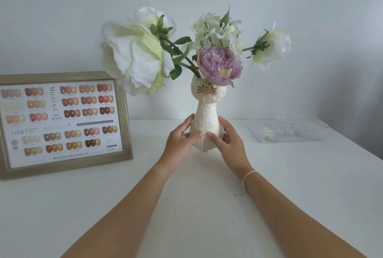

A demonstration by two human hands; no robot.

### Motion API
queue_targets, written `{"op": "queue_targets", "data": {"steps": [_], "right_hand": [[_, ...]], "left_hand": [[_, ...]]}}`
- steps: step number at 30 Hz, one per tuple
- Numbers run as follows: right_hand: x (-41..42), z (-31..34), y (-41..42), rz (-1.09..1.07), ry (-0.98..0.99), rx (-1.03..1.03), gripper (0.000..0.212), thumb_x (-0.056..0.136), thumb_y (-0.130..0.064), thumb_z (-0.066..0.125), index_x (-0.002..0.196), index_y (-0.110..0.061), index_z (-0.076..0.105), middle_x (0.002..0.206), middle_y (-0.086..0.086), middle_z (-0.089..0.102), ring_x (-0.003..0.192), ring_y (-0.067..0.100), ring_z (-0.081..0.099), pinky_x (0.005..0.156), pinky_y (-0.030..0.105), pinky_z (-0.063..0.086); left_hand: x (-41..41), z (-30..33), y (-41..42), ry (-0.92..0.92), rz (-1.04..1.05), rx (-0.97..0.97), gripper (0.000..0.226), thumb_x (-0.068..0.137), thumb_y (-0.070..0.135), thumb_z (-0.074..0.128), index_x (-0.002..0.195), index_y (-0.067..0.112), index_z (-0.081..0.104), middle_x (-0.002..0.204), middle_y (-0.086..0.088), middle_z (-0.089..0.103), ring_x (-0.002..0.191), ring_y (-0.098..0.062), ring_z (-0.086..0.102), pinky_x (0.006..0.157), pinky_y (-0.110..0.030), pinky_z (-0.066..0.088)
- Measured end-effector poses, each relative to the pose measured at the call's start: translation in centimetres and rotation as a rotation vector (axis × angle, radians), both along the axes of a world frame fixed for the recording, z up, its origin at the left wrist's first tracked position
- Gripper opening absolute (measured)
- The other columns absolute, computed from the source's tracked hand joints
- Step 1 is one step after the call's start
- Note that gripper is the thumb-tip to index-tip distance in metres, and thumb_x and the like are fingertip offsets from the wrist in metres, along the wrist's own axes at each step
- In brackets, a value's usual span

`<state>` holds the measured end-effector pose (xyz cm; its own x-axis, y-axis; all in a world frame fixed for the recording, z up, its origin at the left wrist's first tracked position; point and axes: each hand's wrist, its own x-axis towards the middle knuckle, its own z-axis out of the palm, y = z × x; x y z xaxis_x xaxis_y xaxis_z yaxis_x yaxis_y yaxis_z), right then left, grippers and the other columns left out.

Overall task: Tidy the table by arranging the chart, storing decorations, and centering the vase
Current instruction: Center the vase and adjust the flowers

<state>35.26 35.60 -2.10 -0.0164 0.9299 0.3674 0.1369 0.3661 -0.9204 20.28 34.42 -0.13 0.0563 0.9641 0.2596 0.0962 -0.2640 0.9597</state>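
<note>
left hand and right hand cupped the vase base | risk: top-heavy flowers above could tip it; sliding might snag the counter

Likely a nail salon: a framed nail-colour chart stands on a white table against a plain wall.

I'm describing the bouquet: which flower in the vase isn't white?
The purple peony, sitting just above the cat-face vase rim at the front; the other blooms around it are all white.
</note>
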Motion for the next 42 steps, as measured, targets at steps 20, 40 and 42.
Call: {"op": "queue_targets", "data": {"steps": [20,40,42], "right_hand": [[0.6,-0.6,4.2,0.036,0.018,-0.048,0.048,0.084,-0.020,0.062,0.129,-0.024,0.045,0.121,-0.002,0.060,0.108,0.014,0.060,0.085,0.024,0.048],[0.3,-0.7,4.4,0.032,0.033,-0.055,0.052,0.081,-0.018,0.065,0.128,-0.025,0.043,0.117,-0.003,0.057,0.103,0.009,0.058,0.080,0.021,0.047],[0.2,-0.8,4.4,0.034,0.038,-0.054,0.053,0.081,-0.017,0.065,0.129,-0.025,0.042,0.118,-0.004,0.056,0.102,0.007,0.057,0.077,0.018,0.046]], "left_hand": [[1.1,-1.9,4.2,-0.027,0.054,0.002,0.058,0.083,0.018,0.066,0.135,0.031,0.047,0.111,0.028,0.062,0.091,0.009,0.064,0.098,-0.028,0.048],[1.0,-2.8,4.1,-0.029,0.041,0.010,0.063,0.086,0.018,0.064,0.141,0.030,0.036,0.128,0.016,0.056,0.112,-0.008,0.061,0.095,-0.022,0.046],[0.9,-2.8,3.9,-0.025,0.050,0.008,0.063,0.086,0.019,0.064,0.141,0.030,0.036,0.125,0.018,0.054,0.113,-0.004,0.059,0.087,-0.015,0.045]]}}
